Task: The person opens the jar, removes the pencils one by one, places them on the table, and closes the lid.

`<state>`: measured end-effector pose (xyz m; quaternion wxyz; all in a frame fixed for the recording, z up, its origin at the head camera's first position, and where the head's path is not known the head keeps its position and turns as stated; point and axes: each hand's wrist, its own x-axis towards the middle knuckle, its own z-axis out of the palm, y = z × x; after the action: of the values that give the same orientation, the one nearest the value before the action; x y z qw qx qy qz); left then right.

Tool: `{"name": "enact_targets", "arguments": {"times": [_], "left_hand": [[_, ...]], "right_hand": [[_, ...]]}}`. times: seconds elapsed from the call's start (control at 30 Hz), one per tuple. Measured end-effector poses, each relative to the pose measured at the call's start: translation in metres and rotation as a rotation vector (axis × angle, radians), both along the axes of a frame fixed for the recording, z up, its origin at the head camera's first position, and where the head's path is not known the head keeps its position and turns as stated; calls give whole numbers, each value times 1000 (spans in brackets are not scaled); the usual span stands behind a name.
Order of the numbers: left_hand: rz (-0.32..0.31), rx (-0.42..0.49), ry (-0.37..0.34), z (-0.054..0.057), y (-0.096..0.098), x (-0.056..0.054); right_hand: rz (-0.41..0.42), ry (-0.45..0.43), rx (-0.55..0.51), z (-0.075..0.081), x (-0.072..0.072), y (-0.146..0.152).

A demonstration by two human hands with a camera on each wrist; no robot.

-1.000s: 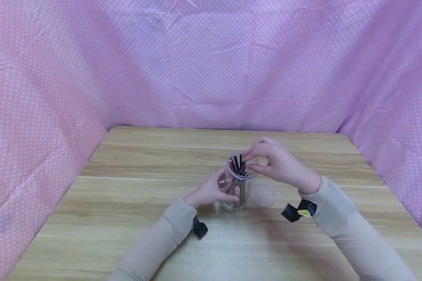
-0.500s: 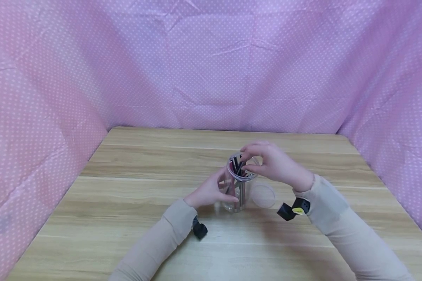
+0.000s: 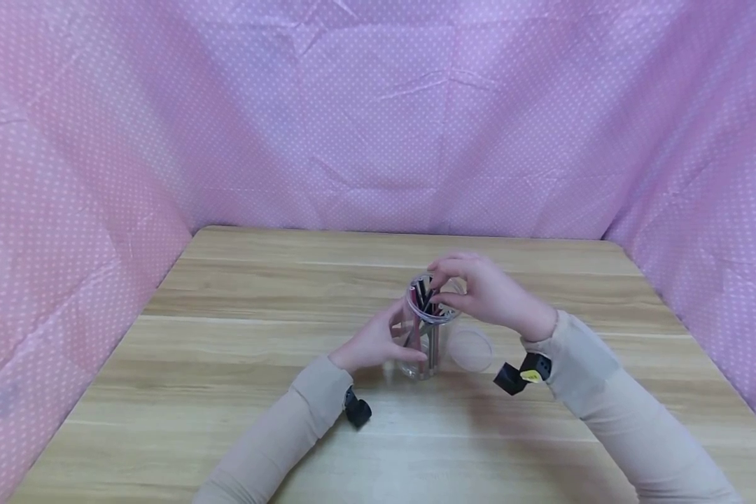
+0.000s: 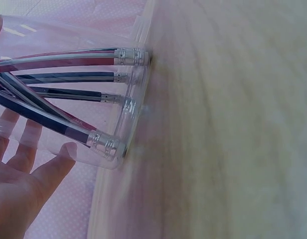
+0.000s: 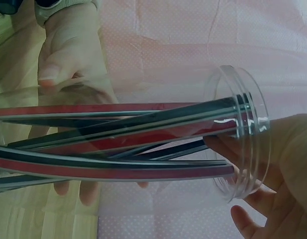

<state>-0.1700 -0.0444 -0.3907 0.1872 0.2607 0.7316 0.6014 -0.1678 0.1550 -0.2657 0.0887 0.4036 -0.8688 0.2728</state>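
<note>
A clear plastic jar (image 3: pixel 423 350) stands upright on the table, holding several red, black and silver striped pencils (image 4: pixel 53 122). Their metal ferrules sit at the jar's bottom. My left hand (image 3: pixel 373 343) grips the jar low on its side, fingers behind and thumb in front. At the open mouth, my right hand (image 3: pixel 479 290) has fingers inside the rim (image 5: pixel 255 134), pinching at the upper end of a pencil (image 5: pixel 193 149); the exact contact is partly hidden. A clear round lid (image 3: pixel 470 350) lies on the table just right of the jar.
The wooden table (image 3: pixel 258 294) carries the jar and lid. Pink dotted cloth (image 3: pixel 378 126) hangs along its back and sides. A black wrist camera (image 3: pixel 521 374) is strapped under the right sleeve, another (image 3: pixel 356 409) at the left.
My right hand has shifted slightly left and down, its fingers closer in over the jar's mouth. The left hand, jar and lid have stayed put.
</note>
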Motion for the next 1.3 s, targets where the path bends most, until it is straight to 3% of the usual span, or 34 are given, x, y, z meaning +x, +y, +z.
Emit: {"name": "enact_targets", "arguments": {"times": [0.27,0.47,0.83,0.97,1.17,1.3], "left_hand": [[-11,22,13,0,0,-1],[-5,12,17,-3,-1,-2],[11,-6,-28,-3,1,-2],[15,-7,-24,-3,1,-1],[10,-7,-18,-3,1,-2],[10,-6,-5,-3,1,0]], "right_hand": [[62,32,-91,-5,-5,1],[18,74,-177,-7,-1,4],[-34,-224,-672,-6,2,-1],[-90,-295,-823,-4,-1,1],[-162,-360,-956,-2,-7,6],[-196,-413,-983,-3,-10,10]]}}
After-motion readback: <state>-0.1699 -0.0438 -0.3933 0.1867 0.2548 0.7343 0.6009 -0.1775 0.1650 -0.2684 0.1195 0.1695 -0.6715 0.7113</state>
